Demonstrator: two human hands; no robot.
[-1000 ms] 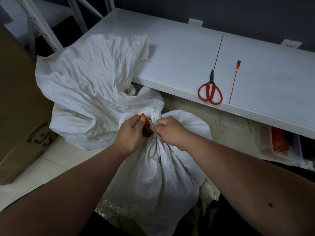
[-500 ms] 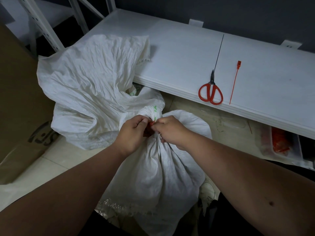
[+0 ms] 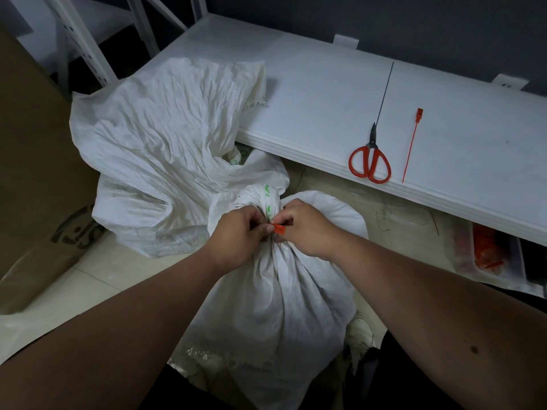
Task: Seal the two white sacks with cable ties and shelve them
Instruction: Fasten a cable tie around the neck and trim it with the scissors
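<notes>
A white sack [image 3: 275, 306] stands on the floor in front of me, its neck gathered into a bunch. My left hand [image 3: 236, 235] and my right hand [image 3: 305, 229] both pinch an orange cable tie [image 3: 278, 229] at that neck; only its head shows between my fingers. A second white sack [image 3: 165, 143] lies behind, open and crumpled, leaning on the white shelf [image 3: 325, 93]. A spare orange cable tie [image 3: 412, 145] lies on the shelf.
Red-handled scissors [image 3: 370, 159] lie on the shelf near its front edge, beside the spare tie. A brown cardboard box [image 3: 35, 179] stands at the left. A clear bag of orange ties [image 3: 488, 253] sits under the shelf at the right.
The orange tie head, hidden half a second ago, now shows between my fingertips. Both hands have stayed at the sack's neck.
</notes>
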